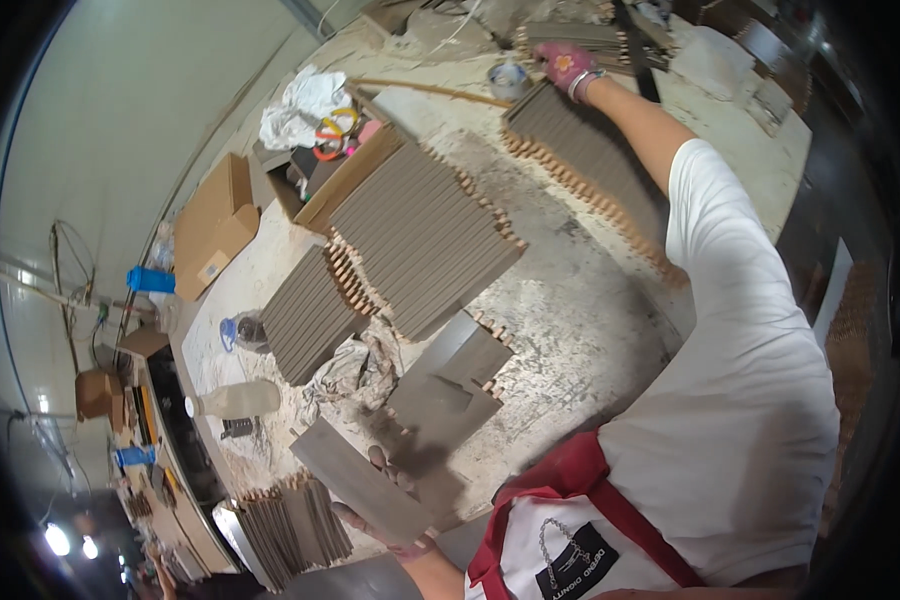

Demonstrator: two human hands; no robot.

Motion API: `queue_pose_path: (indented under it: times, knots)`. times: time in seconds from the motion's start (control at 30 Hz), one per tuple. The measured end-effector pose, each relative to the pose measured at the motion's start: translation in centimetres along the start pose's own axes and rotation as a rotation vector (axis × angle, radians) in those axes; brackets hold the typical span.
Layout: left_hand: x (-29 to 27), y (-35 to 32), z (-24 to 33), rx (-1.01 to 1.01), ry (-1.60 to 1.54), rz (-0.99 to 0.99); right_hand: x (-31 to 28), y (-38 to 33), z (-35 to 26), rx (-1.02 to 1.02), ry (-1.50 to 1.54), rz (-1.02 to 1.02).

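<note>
My left hand (412, 546), at the lower middle, grips a flat grey rectangular panel (355, 478), which is tilted, with fingertips showing along its edges. At the far right my right arm is stretched out. My right hand (567, 68), in a pink glove with a flower on its back, is at the far end of a long row of grey strips (595, 150) with tan tabs along one side. Its fingers look curled, and what is between them is hidden. Loose grey panels (450, 385) with tan tabs lie overlapping in front of me.
Two more rows of grey strips (425, 230) stand on the stained white table (570, 325). A cardboard box (345, 180) holds tools and a white cloth. Around it are a crumpled rag (355, 375), a translucent bottle (240, 400), a small cup (508, 80) and standing panels (295, 530).
</note>
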State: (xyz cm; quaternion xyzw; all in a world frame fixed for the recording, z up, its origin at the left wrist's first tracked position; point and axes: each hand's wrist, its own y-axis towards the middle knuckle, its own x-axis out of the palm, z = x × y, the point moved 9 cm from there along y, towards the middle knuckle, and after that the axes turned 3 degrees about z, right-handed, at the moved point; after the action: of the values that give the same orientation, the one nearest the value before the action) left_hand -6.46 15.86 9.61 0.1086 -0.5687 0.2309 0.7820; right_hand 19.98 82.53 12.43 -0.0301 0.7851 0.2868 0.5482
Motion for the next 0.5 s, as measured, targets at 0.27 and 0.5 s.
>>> queue_pose_path:
  times: [0.27, 0.5]
  knots:
    - [-4.7, 2.1, 0.0, 0.105, 0.014, 0.275, 15.3, 8.7, 5.1, -0.097, -0.195, -0.336]
    - [-3.3, 4.7, -0.3, 0.107, 0.084, 0.289, 14.0, 9.5, -0.3, -0.370, -0.255, -0.024]
